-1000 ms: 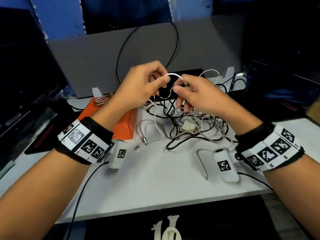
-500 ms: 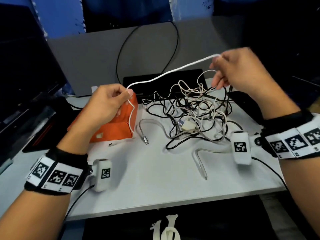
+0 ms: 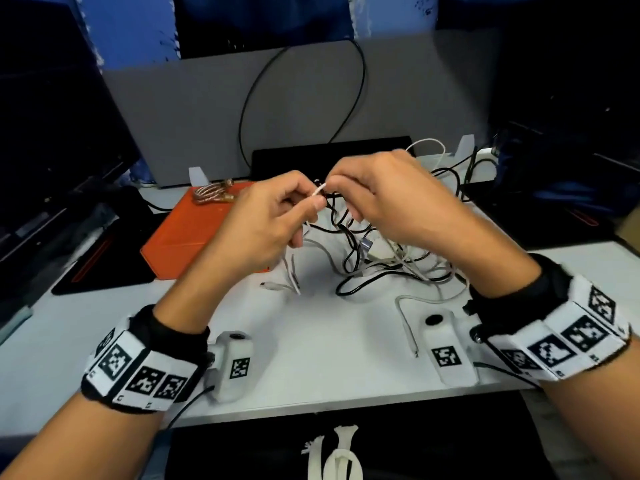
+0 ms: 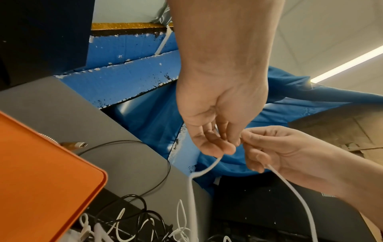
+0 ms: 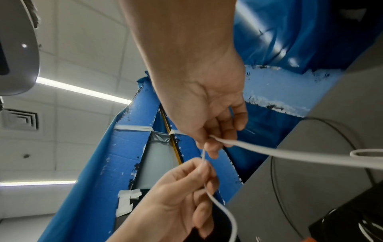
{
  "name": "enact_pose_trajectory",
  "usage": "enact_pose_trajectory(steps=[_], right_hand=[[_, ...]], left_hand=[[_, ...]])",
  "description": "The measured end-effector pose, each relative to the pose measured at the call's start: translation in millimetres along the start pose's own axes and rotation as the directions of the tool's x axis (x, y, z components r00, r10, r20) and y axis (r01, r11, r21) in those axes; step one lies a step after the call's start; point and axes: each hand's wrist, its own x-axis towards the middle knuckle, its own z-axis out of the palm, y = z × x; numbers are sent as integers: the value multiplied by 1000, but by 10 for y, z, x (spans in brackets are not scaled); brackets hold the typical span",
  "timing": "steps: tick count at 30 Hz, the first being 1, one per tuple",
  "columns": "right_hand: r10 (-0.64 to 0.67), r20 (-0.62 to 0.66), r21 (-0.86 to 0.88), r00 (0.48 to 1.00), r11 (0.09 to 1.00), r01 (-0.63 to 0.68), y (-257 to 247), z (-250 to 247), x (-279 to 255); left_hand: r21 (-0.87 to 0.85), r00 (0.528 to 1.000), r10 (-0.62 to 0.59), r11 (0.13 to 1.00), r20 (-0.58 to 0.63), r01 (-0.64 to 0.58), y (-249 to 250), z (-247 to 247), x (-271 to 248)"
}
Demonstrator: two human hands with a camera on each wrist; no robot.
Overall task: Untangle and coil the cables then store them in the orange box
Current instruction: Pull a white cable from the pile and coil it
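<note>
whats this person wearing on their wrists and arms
Both forearms are bare, with no sleeves. Each wrist has a black band carrying white square panels printed with black fiducial markers. A white camera pod with its own marker hangs below each wrist, left and right, each trailing a thin black cable.

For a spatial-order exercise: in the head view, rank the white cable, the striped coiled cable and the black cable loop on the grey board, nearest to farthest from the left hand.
1. White cable, pinched by the left hand.
2. Striped coiled cable, left, on the orange box.
3. Black cable loop, far back.
</note>
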Motion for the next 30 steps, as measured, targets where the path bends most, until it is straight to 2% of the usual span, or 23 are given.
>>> enact_pose_trajectory(steps=[3, 5, 6, 8, 11, 12, 14, 16, 19, 23, 26, 28, 30], right_hand=[[47, -187, 63, 981, 997, -35, 169, -144, 23], [100, -354, 134, 930, 989, -55, 310, -258, 54], [133, -399, 146, 907, 986, -80, 384, -310, 66], [202, -351, 101, 914, 979, -178, 544, -359, 86], [273, -145, 4, 951, 961, -276, 625, -272, 64], [235, -102, -28, 967, 971, -239, 577, -220, 48], [79, -74, -53, 994, 995, -83, 369, -89, 20], [-67, -72, -33, 995, 997, 65, 130, 51, 0], [-97, -22, 66, 995, 993, 98, -23, 248, 7], [-72, -73, 133, 995, 988, 82, 93, 191, 42], [39, -144, 164, 989, 986, -15, 195, 63, 37], [72, -220, 171, 973, 985, -34, 240, 1, 37], [83, -236, 165, 968, 985, -44, 274, -17, 47]], left_hand=[[39, 998, -54, 998, 25, 53, -73, -47, 24], [35, 992, -99, 995, 76, 97, -153, -86, 54], [9, 989, -117, 993, 94, 117, -195, -105, 77], [-57, 989, -121, 990, 83, 126, -235, -138, 123], [-67, 994, -106, 992, 42, 108, -196, -155, 166], [-60, 994, -106, 992, 41, 108, -179, -147, 172], [-32, 995, -96, 995, 41, 97, -139, -121, 168], [-5, 997, -66, 998, 44, 66, -86, -104, 155], [41, 996, -26, 999, 80, 23, -10, -104, 139], [-4, 994, -75, 997, 75, 75, -45, -118, 129], [-102, 989, -120, 987, 84, 128, -95, -179, 126], [-150, 990, -108, 981, 88, 120, -94, -223, 112], [-211, 992, -70, 973, 108, 91, -74, -238, 95]])
